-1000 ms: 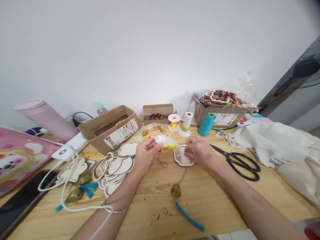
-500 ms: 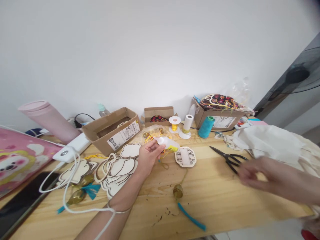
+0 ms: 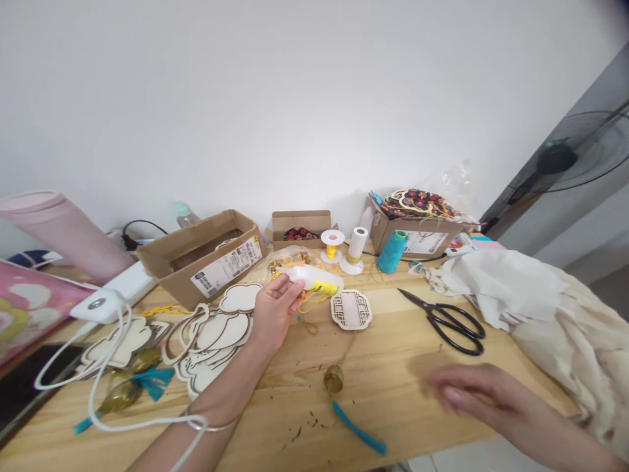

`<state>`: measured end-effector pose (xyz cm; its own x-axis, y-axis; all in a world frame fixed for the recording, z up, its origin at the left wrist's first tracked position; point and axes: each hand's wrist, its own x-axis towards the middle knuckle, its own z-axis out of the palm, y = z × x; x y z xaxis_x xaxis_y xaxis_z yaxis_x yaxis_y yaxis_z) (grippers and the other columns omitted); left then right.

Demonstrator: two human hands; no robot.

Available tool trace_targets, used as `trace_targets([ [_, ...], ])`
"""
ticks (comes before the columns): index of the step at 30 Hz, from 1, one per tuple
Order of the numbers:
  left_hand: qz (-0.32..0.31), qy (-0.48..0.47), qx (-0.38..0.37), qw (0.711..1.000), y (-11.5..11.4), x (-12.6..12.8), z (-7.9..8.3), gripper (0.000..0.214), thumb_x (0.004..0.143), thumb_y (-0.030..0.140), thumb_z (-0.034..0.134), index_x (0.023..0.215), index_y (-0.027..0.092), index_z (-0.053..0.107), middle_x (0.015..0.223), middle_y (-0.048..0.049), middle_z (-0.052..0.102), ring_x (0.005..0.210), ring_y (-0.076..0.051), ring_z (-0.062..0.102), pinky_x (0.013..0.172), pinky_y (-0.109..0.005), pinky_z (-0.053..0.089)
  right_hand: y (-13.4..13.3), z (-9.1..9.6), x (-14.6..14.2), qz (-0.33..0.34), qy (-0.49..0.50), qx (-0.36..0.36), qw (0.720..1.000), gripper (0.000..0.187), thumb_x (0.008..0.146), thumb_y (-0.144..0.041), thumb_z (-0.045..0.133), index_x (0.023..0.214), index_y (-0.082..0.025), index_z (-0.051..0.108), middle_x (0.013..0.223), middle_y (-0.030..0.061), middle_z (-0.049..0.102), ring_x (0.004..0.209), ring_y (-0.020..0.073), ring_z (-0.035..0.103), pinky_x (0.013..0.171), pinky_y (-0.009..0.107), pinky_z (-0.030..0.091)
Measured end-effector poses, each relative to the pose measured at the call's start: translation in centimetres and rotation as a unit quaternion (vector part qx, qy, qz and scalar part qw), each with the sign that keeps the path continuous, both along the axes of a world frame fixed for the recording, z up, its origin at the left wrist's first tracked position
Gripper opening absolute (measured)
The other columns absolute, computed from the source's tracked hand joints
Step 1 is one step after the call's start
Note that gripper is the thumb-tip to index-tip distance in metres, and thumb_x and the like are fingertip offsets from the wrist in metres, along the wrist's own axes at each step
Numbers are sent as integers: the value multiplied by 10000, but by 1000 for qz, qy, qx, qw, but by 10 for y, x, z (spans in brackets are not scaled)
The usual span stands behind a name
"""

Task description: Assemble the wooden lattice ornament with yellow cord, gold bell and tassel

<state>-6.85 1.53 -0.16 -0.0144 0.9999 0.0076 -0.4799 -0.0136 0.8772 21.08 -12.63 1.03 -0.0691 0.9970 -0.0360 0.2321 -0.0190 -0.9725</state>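
Note:
My left hand [image 3: 273, 312] is closed around a small white glue bottle [image 3: 314, 280] with a yellow label, held tilted above the wooden table [image 3: 393, 347]. Just right of the bottle lies a laser-cut wooden lattice plaque [image 3: 350, 309], with a gold bell [image 3: 333, 378] and a teal tassel [image 3: 359, 429] strung below it. My right hand [image 3: 472, 396] hovers low over the table near the front edge, smeared by motion, with nothing visible in it. Black scissors [image 3: 445, 317] lie beyond it.
Wooden cloud-shaped cutouts [image 3: 216, 334] are piled left of my left hand. Cardboard boxes [image 3: 206, 255], thread spools [image 3: 392, 250] and a white roll [image 3: 357, 244] line the back. White cloth [image 3: 540, 308] covers the right end. A white cable [image 3: 105, 367] and a pink bag [image 3: 29, 308] sit at the left.
My right hand left the lattice plaque, swung right past the scissors, then came down toward the table's front edge. My left hand kept the glue bottle almost still.

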Motion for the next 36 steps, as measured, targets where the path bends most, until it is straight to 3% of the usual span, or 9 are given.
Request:
trace_targets([
  [2,-7,-38,-13,999,-3,2,5,224,595,211,713,615,142,501,458,105,435,372,5,304,629,-211,486,36,37,-57,66,133,-114,982,263,656,-392,654,867,-235,665,666,20,651,569,139,565,578,285,467],
  [4,-16,-65,-21,998,-7,3,9,229,603,224,709,612,150,492,435,109,423,366,0,312,660,-244,498,60,45,-102,99,275,-183,938,369,619,-414,682,929,-220,632,762,24,654,586,114,561,615,277,459],
  [7,-30,-69,-30,997,-11,2,11,234,616,229,700,594,152,480,409,111,407,348,-1,296,602,-217,490,83,25,-140,130,427,-188,875,383,618,-433,684,925,-217,612,887,33,638,664,96,569,650,237,438],
  [12,-43,-16,-44,998,-11,6,1,154,655,204,673,633,135,538,419,89,429,387,-9,348,462,-132,379,109,-10,-150,40,516,-90,851,205,755,-344,593,908,-208,591,880,14,611,707,79,544,635,201,426],
  [15,-83,16,-49,995,-12,15,-4,156,670,224,661,784,132,608,470,73,486,429,-21,402,526,-156,407,119,-12,-135,-7,510,-57,858,206,730,-305,626,904,-205,577,838,5,610,675,81,538,620,204,444],
  [18,-125,73,-65,987,-15,21,-4,304,664,261,661,940,138,616,491,61,520,487,-56,488,603,-205,434,128,2,-112,-28,487,-23,873,214,726,-354,610,855,-187,579,737,5,603,597,93,524,598,231,469],
  [23,-91,147,-77,982,-12,17,-2,364,619,311,690,941,155,627,602,26,619,522,-66,527,548,-180,414,137,28,-85,-85,449,78,886,188,686,-335,642,808,-206,581,757,-25,603,574,79,517,606,225,478],
  [31,-79,134,-89,984,-5,13,-17,428,618,281,704,1016,167,597,749,-26,687,669,-111,624,709,-223,476,128,3,-78,-103,286,143,942,283,668,-385,647,852,-179,587,890,60,660,820,199,610,716,309,496],
  [36,-74,141,-134,978,-12,16,-7,438,630,276,698,1035,158,580,814,-74,696,744,-168,650,565,-201,488,116,6,-82,-79,172,175,966,327,630,-327,693,908,-188,589,924,61,667,852,215,617,756,325,493],
])
